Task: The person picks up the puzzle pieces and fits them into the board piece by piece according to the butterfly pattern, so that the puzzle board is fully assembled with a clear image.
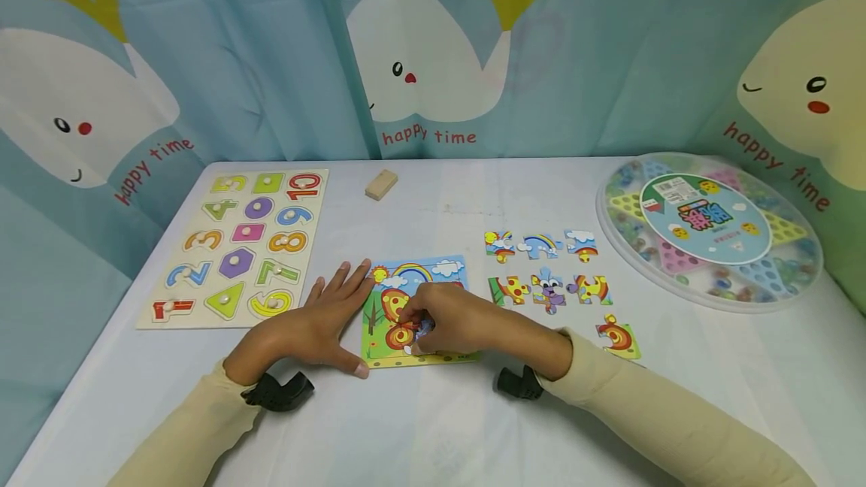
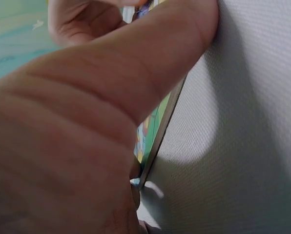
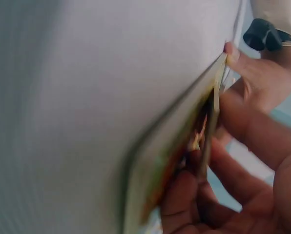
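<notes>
A jigsaw puzzle board (image 1: 419, 361) with a bright picture lies at the middle of the table. Over it, my right hand (image 1: 449, 318) pinches a puzzle piece (image 3: 211, 126) between thumb and fingers. The right wrist view shows this piece tilted up from the board; its picture is mostly hidden. Along the board's left edge rests my left hand (image 1: 321, 318), fingers spread, its thumb at the lower left corner. Loose puzzle pieces lie to the right: rainbow (image 1: 540, 246), purple animal (image 1: 549, 291) and orange spiral (image 1: 619, 337) pieces among several.
A number and shape peg board (image 1: 313, 246) lies at the left. Behind the puzzle sits a small wooden block (image 1: 382, 185). A round clear case of beads (image 1: 710, 303) stands at the back right. A whale-print curtain (image 1: 271, 58) hangs behind the table.
</notes>
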Action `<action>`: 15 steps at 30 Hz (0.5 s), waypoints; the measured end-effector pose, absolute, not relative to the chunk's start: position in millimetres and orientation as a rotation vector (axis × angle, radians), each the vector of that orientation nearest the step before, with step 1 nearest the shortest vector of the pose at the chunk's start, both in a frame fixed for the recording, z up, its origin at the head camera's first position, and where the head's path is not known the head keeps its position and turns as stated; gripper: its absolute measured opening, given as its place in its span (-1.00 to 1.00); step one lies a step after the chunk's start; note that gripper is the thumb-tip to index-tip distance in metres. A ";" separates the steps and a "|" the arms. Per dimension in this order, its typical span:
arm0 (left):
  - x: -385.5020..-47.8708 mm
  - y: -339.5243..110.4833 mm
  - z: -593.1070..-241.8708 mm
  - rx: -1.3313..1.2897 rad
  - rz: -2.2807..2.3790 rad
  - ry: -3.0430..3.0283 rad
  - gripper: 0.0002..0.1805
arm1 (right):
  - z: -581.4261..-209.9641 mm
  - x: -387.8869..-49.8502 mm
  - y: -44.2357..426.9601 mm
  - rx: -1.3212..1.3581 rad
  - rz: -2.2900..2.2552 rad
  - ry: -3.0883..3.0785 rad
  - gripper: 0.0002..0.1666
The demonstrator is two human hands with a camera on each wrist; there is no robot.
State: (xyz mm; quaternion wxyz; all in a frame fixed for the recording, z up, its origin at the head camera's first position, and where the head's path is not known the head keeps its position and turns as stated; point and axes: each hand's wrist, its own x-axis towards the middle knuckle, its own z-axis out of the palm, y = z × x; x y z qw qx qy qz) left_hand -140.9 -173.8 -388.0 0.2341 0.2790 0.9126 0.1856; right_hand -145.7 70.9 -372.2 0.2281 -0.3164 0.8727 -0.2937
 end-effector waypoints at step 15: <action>-140.7 -173.2 -387.0 0.771 0.508 2.502 0.39 | -370.8 -141.6 72.0 -0.970 -0.667 2.465 -0.57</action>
